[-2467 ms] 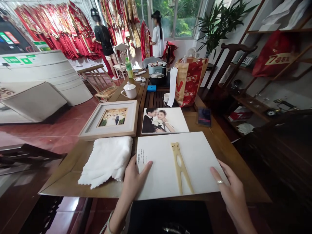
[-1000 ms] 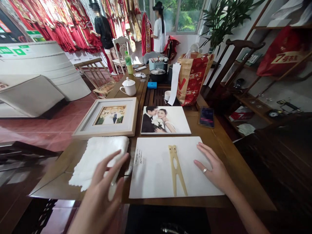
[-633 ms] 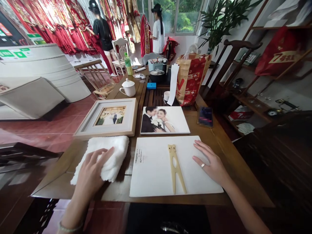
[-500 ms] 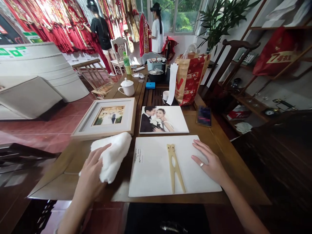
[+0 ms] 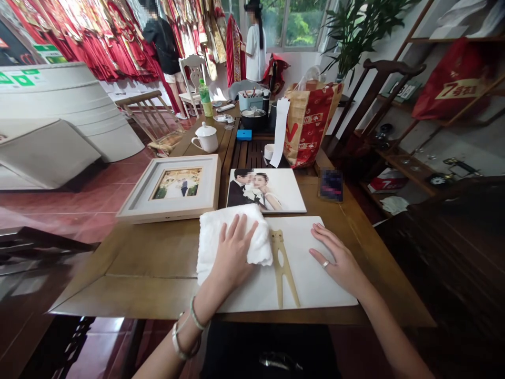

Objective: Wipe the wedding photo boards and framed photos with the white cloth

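Observation:
My left hand lies over a folded white towel, with its fingers stretched out and spread. That towel covers the left part of a flat white panel at the table's front. On the panel lies a beige A-shaped piece with two legs and an oval hole. To its right my right hand, wearing a ring, rests open on the panel's right side. Just beyond is a couple's photo panel. A pale wooden picture frame with a small photo inside sits at the left.
Behind these stand a lidded white mug, a blue box, a small white cup and a red-and-brown paper bag. A dark phone-like object is near the right edge of the wooden table. Two people stand by hanging garments.
My left hand and the towel have moved right, from the bare table beside the panel onto its left part. My right hand stays in place.

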Available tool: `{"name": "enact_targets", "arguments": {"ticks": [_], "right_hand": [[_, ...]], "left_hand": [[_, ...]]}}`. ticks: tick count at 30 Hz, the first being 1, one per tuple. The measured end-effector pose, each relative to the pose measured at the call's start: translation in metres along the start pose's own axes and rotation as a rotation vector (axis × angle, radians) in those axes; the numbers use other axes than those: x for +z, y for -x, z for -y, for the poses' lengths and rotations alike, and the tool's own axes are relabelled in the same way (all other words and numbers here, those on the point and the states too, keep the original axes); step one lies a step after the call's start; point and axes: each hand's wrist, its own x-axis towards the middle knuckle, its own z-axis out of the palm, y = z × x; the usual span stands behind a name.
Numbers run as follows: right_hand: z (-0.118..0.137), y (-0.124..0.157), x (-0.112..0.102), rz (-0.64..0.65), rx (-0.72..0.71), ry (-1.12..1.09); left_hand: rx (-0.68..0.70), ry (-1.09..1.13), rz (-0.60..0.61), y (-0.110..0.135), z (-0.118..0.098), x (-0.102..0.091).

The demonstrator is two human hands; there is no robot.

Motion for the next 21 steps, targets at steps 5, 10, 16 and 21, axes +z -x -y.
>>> {"name": "enact_targets", "arguments": {"ticks": [5, 10, 16, 21], "right_hand": [[-0.002, 0.0, 0.0, 0.005, -0.005, 0.022], [-0.005, 0.0, 0.001, -0.001, -0.036, 0.038], [-0.004, -0.001, 0.0, 0.016, -0.019, 0.036], [-0.002, -0.002, 0.0, 0.002, -0.018, 0.026]], "left_hand": [[0.139, 0.013, 0.125, 0.063, -0.02, 0.008], [0.122, 0.051, 0.072, 0.074, -0.022, 0.012], [0.002, 0.053, -0.08, -0.004, -0.009, 0.007], [0.008, 0.008, -0.046, -0.002, -0.003, 0.006]]}}
